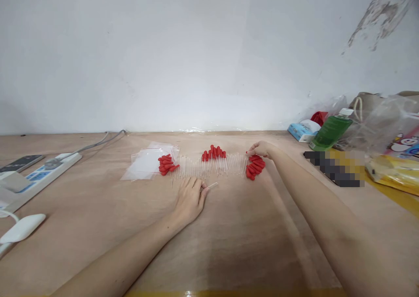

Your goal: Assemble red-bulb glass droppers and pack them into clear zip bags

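Note:
My left hand point(190, 201) rests on the table, pinching a clear glass dropper tube point(212, 186) whose end sticks out to the right. At the right end of the row my right hand point(262, 149) is closed, with a bit of a red rubber bulb point(246, 152) showing at its fingertips. Just below it lies a pile of loose red rubber bulbs point(255, 167). Clear tubes point(188, 166) lie side by side in a row between the hands. Several droppers with red bulbs fitted point(214, 152) lie at the middle of the row.
Another cluster of red bulbs point(166, 164) lies by clear plastic bags point(144, 162). To the left are a power strip point(41, 175), a phone point(21, 163) and a white plug point(22, 228). A green bottle point(332, 130), tissue pack point(303, 131) and yellow package point(396, 172) stand right.

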{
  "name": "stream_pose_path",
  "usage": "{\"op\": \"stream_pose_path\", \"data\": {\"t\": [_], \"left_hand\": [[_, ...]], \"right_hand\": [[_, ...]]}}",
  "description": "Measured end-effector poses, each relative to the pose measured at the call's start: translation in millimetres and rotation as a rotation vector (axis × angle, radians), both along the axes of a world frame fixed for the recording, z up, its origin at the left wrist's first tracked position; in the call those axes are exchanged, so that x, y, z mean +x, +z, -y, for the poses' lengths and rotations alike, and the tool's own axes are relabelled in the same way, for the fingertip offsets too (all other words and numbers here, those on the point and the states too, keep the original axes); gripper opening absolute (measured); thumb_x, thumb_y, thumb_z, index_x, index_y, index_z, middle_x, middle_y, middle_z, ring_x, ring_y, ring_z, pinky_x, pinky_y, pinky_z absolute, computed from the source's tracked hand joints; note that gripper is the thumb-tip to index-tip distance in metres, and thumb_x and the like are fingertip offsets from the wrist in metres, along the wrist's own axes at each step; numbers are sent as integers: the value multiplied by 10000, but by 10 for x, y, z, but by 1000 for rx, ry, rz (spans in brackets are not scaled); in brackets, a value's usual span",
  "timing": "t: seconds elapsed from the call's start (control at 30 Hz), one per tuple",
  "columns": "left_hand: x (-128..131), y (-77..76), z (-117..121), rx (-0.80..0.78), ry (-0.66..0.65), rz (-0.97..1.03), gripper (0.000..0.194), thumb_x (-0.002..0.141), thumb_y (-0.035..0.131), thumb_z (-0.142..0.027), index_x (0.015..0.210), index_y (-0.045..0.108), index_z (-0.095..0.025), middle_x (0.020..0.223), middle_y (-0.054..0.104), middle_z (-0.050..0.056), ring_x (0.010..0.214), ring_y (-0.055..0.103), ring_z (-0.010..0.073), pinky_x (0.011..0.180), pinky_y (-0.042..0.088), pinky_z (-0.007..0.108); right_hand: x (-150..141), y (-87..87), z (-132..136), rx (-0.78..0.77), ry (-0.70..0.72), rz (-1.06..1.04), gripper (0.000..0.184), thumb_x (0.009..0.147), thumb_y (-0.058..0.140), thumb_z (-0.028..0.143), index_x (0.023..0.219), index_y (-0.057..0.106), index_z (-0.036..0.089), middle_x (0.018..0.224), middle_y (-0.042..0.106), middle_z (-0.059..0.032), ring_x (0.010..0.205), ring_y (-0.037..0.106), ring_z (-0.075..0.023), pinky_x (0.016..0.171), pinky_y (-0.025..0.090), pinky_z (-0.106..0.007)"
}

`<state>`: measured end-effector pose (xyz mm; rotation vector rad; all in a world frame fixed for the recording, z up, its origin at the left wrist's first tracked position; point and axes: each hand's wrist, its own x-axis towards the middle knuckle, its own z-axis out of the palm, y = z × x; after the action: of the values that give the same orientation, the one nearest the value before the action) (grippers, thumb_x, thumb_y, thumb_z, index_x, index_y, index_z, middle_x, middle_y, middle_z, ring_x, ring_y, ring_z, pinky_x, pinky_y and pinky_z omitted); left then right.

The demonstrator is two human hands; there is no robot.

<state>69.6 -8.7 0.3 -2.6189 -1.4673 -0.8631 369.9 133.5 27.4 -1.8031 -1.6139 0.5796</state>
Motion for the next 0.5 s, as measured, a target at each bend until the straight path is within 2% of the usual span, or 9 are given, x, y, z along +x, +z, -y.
{"op": "stream_pose_path", "data": {"t": [0.1, 0.33, 0.43, 0.5], "left_hand": [[-6, 1, -5, -20, -9, 17, 134, 860, 392, -249, 794, 485, -178, 791, 564, 45, 769, 488, 203, 686, 381, 347], [-43, -35, -46, -43, -30, 36, 154, 886, 369, -246, 810, 486, -182, 779, 608, 17, 753, 538, 185, 709, 364, 346], [-71, -54, -81, -16, -70, 95, 152, 891, 387, -261, 912, 521, -193, 840, 643, 12, 773, 573, 171, 728, 369, 334], [-81, -57, -101, 25, -98, 131, 177, 892, 396, -264, 988, 533, -204, 912, 656, 17, 814, 585, 169, 750, 368, 330]], "right_hand": [[-29, 22, 102, 8, 54, -79, 153, 581, 705, 249, 599, 589, 152, 539, 589, -1, 512, 511, -102, 482, 405, -213], [-217, 8, 302, 220, 89, -227, 132, 736, 547, 259, 804, 544, 145, 752, 608, -35, 662, 553, -101, 641, 452, -228], [-409, -62, 537, 345, 181, -364, 221, 766, 515, 297, 925, 531, 144, 797, 605, -50, 677, 565, -114, 650, 467, -255], [-561, -123, 760, 392, 286, -350, 261, 763, 531, 313, 968, 551, 154, 808, 609, -54, 692, 567, -130, 637, 466, -267]]}}
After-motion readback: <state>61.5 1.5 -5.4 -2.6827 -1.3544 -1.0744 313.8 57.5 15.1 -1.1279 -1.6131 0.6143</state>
